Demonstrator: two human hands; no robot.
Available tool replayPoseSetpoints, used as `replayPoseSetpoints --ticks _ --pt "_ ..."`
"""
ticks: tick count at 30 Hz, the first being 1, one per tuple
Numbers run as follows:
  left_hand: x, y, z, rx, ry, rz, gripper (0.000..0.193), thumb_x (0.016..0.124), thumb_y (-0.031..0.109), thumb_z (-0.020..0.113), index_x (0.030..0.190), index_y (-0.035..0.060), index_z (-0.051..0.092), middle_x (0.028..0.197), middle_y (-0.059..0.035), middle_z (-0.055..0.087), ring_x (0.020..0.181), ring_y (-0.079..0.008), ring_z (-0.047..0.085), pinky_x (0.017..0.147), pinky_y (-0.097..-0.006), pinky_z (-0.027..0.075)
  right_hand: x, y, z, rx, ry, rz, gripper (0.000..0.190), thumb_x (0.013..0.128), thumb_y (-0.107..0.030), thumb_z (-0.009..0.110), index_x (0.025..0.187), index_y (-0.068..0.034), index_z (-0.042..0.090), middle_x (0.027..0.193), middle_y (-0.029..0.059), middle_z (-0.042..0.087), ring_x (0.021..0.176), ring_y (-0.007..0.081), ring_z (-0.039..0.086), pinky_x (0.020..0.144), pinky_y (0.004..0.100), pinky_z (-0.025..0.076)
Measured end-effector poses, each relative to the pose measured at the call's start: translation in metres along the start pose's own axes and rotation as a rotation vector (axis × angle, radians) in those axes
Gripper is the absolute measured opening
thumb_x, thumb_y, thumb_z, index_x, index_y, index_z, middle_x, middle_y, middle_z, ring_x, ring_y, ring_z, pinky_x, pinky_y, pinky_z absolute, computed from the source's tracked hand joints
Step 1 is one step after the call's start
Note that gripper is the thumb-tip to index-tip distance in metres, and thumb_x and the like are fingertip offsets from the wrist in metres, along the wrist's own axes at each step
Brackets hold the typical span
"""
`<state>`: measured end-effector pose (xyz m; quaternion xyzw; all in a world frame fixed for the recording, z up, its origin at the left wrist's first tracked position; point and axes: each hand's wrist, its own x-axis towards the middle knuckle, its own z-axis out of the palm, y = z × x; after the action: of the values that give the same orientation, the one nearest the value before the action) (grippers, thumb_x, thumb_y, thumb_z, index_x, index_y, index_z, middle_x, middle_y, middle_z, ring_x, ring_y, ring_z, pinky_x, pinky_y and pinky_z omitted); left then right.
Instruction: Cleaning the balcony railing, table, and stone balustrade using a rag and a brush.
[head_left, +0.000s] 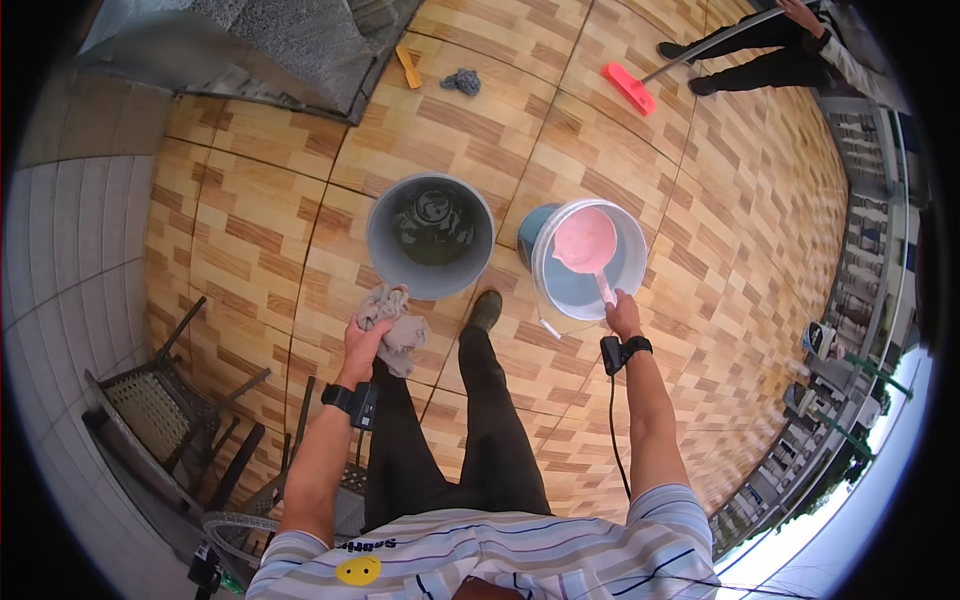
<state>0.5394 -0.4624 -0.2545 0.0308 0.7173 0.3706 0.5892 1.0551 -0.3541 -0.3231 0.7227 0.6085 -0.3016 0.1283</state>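
My left hand (365, 346) grips a crumpled beige cloth (401, 334) just below the near rim of a grey bucket (382, 266) with dark, murky water in it. To the right, my right hand (623, 315) is closed on the handle of a pink plastic dipper (586, 238). The dipper's bowl is over the mouth of a white and blue bucket (538, 238), which holds bluish liquid. Whether the dipper touches that liquid, I cannot tell. The bucket's wire handle hangs down on the near side, with a white grip (550, 328).
Beyond the buckets, a dark rag (461, 82) and a yellow-orange tool (409, 67) lie on the tiles near a stone slab (300, 56). A person (780, 56) holds a red-headed broom (630, 88) at the upper right. Overturned woven chairs (150, 409) are at lower left; a balustrade (851, 247) runs along the right.
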Motion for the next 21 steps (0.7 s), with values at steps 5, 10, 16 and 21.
replayPoseSetpoints --ticks 5,10,16,21 --pt "0.064 -0.036 0.054 0.074 0.045 0.017 0.055 0.078 0.015 0.072 0.124 -0.0003 0.044 0.106 -0.0097 0.059 0.092 -0.0193 0.061 0.074 -0.0335 0.055 0.048 0.023 0.040 0.093 -0.093 0.055 0.046 0.086 -0.026 0.053 0.123 -0.001 0.041 0.120 0.0286 0.051 0.106 0.0453 0.053 0.089 0.0508 0.044" --pt "0.051 -0.024 0.053 0.205 0.017 -0.106 0.065 0.082 0.018 0.067 0.133 -0.0031 0.031 0.096 -0.0110 0.059 0.082 -0.0160 0.060 0.066 -0.0295 0.053 0.053 0.002 0.053 0.187 -0.083 0.123 0.042 0.088 -0.039 0.053 0.100 0.001 0.057 0.094 0.0261 0.062 0.091 0.0446 0.058 0.079 0.0507 0.044" --pt "0.001 -0.001 -0.014 0.423 -0.056 -0.068 0.038 0.083 0.019 0.065 0.112 -0.0023 0.055 0.085 -0.0105 0.064 0.077 -0.0150 0.063 0.068 -0.0280 0.052 0.035 0.009 0.026 0.085 0.084 0.009 0.036 0.089 -0.036 0.054 0.092 -0.001 0.057 0.086 0.0238 0.064 0.082 0.0429 0.061 0.072 0.0499 0.047" --pt "-0.019 0.054 -0.047 0.857 0.082 0.345 0.036 0.081 0.018 0.064 0.110 -0.0007 0.056 0.085 -0.0128 0.065 0.077 -0.0215 0.065 0.071 -0.0323 0.052 0.030 -0.002 0.013 -0.099 0.018 0.058 0.026 0.089 -0.027 0.054 0.106 -0.007 0.048 0.088 0.0208 0.065 0.080 0.0378 0.064 0.069 0.0490 0.050"
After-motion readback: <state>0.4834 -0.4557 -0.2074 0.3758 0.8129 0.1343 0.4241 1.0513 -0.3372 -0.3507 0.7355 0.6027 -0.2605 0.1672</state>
